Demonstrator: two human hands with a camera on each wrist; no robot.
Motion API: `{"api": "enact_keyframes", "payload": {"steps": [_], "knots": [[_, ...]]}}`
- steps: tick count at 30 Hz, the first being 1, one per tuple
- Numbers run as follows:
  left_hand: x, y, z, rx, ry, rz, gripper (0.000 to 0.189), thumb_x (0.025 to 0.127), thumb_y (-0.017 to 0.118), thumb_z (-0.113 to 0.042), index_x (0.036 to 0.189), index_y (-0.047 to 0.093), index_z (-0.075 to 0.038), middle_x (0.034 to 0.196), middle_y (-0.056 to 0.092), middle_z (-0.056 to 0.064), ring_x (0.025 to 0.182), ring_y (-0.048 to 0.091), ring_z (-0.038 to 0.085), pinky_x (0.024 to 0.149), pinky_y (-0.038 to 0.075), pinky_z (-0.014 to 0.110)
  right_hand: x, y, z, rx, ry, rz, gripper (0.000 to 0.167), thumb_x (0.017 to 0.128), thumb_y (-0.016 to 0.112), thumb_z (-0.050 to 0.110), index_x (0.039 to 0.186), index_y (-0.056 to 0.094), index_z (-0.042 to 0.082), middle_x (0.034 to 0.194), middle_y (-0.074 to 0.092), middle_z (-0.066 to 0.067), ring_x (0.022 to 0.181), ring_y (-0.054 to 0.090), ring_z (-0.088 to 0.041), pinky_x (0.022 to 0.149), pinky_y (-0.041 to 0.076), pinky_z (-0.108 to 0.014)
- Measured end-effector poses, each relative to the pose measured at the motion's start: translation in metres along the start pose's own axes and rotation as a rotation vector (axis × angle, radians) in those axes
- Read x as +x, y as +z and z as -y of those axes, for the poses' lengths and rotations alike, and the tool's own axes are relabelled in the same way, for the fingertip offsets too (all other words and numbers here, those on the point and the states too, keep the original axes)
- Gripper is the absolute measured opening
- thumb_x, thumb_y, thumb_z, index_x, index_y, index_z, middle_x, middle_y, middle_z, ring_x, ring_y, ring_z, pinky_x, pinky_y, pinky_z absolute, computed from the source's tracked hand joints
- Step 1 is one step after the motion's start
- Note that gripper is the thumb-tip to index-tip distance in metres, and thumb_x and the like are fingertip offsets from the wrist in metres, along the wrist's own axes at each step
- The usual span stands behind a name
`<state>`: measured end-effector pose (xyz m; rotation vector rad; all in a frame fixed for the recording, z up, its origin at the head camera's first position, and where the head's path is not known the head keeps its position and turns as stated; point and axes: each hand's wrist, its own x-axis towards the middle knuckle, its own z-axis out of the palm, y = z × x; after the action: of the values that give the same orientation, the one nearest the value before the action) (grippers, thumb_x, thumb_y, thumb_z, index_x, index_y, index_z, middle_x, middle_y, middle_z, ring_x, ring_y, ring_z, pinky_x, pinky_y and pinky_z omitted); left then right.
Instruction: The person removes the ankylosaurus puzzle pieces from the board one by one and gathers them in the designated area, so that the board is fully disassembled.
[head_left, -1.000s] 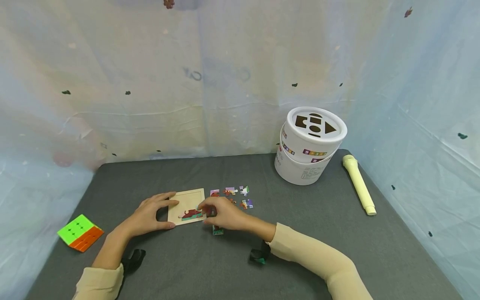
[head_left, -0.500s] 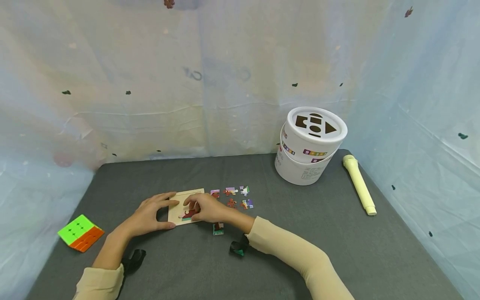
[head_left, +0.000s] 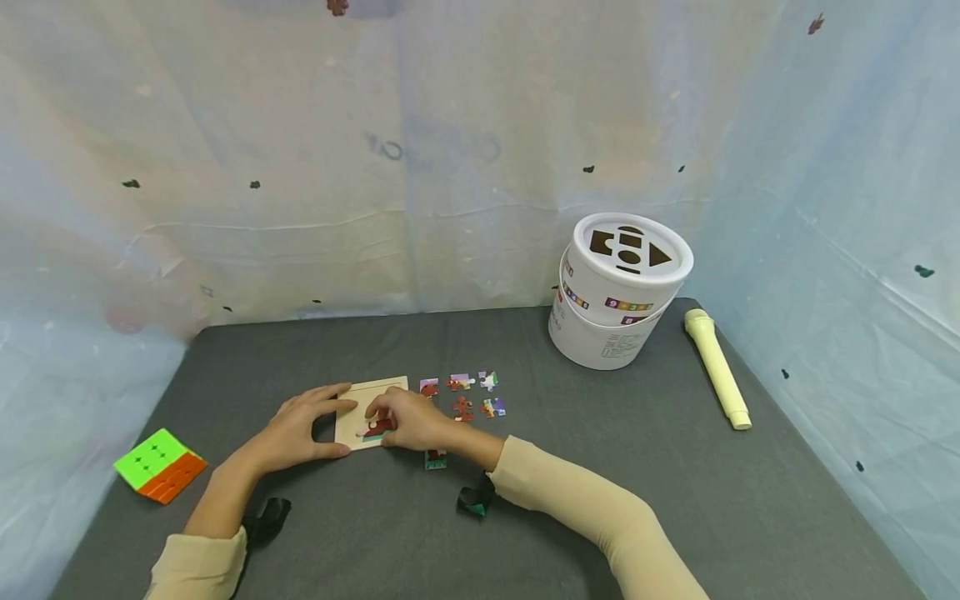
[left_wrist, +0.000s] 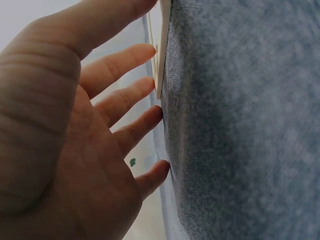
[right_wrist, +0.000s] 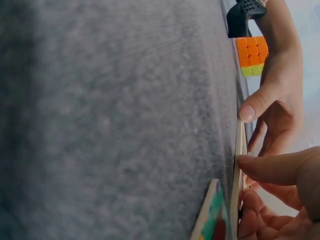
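Observation:
A wooden puzzle board (head_left: 351, 423) lies on the dark grey table, with dark red and green puzzle pieces (head_left: 375, 429) at its lower edge. My left hand (head_left: 296, 427) spans the board's left side, thumb by the lower corner and fingers at the upper; the left wrist view shows those fingers fairly straight, tips at its edge. My right hand (head_left: 415, 419) bends over the board's right half, pinching a puzzle piece that its fingers mostly hide. In the right wrist view its thumb (right_wrist: 272, 169) touches the board's edge.
Several loose puzzle pieces (head_left: 462, 407) lie right of the board, one (head_left: 436, 460) just below the right wrist. A green and orange puzzle cube (head_left: 160, 467) sits far left. A white lidded bucket (head_left: 618, 292) and a pale yellow stick (head_left: 718, 371) stand and lie at the right.
My right hand has moved left from the board's right edge to over its inside, then stayed nearly still. The left hand has kept its place at the board.

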<state>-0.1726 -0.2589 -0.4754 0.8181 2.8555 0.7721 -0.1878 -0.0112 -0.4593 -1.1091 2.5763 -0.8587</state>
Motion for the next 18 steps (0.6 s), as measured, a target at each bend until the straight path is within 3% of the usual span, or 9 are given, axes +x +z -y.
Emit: {"api": "enact_keyframes", "payload": {"steps": [8,14,18], "knots": [[0.0002,0.0002,0.0002,0.004,-0.001,0.000,0.076,0.078,0.082,-0.050,0.138,0.060,-0.008,0.153,0.039,0.022,0.139,0.033,0.048,0.100,0.019,0.077,0.0036,0.0004,0.0034,0.024,0.023,0.047,0.036,0.084,0.079,0.002,0.118,0.068,0.007,0.083,0.061,0.004,0.068,0.052,-0.003,0.064,0.043,-0.014],[0.0007,0.0002,0.0009,0.010,0.002,-0.001,0.076,0.078,0.082,-0.049,0.138,0.061,-0.008,0.153,0.040,0.022,0.138,0.033,0.048,0.100,0.020,0.077,0.0041,-0.0032,0.0022,0.023,-0.017,0.078,0.037,0.084,0.080,0.003,0.119,0.067,0.007,0.088,0.064,0.000,0.070,0.053,-0.003,0.065,0.043,-0.014],[0.0009,0.0005,0.0010,0.006,0.011,-0.005,0.076,0.078,0.083,-0.049,0.137,0.061,-0.007,0.153,0.040,0.023,0.138,0.034,0.048,0.099,0.020,0.078,0.0026,-0.0086,0.0006,-0.004,-0.113,0.180,0.041,0.083,0.082,0.009,0.121,0.067,0.011,0.101,0.062,-0.004,0.079,0.054,-0.007,0.066,0.042,-0.013]]}}
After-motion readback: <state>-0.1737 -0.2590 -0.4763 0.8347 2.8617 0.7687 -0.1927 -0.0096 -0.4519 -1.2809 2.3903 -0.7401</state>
